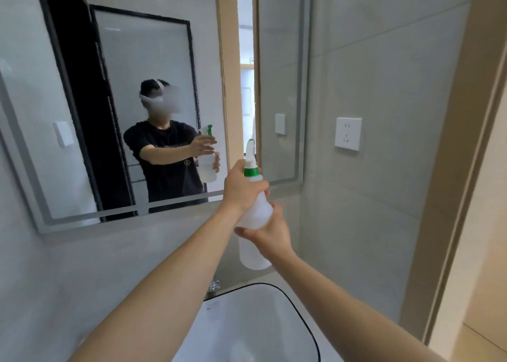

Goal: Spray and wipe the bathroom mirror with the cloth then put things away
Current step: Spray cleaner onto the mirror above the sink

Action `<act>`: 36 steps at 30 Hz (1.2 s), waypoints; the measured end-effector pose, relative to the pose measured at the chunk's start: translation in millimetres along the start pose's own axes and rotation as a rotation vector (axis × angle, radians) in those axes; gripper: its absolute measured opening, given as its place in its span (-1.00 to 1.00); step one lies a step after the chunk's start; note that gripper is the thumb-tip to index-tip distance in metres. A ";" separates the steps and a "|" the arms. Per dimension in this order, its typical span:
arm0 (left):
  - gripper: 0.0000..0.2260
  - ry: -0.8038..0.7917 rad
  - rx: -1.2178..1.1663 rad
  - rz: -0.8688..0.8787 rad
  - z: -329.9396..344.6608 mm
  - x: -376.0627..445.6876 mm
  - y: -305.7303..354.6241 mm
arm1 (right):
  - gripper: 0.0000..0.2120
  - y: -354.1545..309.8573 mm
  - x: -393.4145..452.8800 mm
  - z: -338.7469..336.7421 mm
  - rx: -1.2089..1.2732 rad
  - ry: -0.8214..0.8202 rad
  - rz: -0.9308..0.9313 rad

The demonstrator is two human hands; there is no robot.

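Observation:
A translucent white spray bottle with a green collar and white trigger head is held upright in front of the mirror's lower right corner. My left hand grips its neck and shoulder just below the trigger. My right hand wraps round the body from below. The large wall mirror fills the upper left and reflects me holding the bottle. No cloth is in view.
A white basin with a dark rim lies below my arms, with a chrome tap fitting behind it. A white wall socket sits on the grey tiles to the right. A beige door frame runs down the right side.

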State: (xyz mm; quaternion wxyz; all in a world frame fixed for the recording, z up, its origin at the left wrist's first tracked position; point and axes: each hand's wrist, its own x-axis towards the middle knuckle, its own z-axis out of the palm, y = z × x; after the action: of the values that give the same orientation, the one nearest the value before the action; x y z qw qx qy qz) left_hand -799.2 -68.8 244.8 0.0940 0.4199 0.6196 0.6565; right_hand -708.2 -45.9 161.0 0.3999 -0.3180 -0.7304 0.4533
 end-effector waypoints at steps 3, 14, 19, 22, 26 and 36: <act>-0.67 0.010 -0.005 0.017 14.9 -2.6 1.6 | -0.25 6.5 2.1 -14.7 -0.029 0.026 0.010; -0.69 -0.133 -0.029 -0.040 56.0 -11.9 -11.8 | -0.27 33.9 -6.8 -42.8 -0.054 0.094 0.107; -0.71 -0.144 -0.019 -0.070 70.0 -17.6 -33.4 | -0.25 51.7 -14.3 -46.9 -0.060 0.092 0.171; -0.73 -0.148 -0.013 -0.103 75.2 -22.1 -43.3 | -0.24 60.2 -18.7 -47.7 -0.055 0.092 0.211; -0.72 -0.158 0.016 -0.114 77.4 -26.8 -54.9 | -0.21 71.2 -24.9 -43.4 -0.041 0.097 0.241; -0.72 -0.131 0.026 -0.209 54.1 -41.6 -75.9 | -0.25 79.7 -37.5 -21.5 -0.052 0.005 0.286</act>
State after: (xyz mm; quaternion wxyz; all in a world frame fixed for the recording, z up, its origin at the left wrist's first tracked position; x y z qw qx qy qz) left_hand -767.0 -39.5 152.5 0.1965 0.3964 0.6610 0.6061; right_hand -663.4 -37.3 82.6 0.3245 -0.4303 -0.6882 0.4857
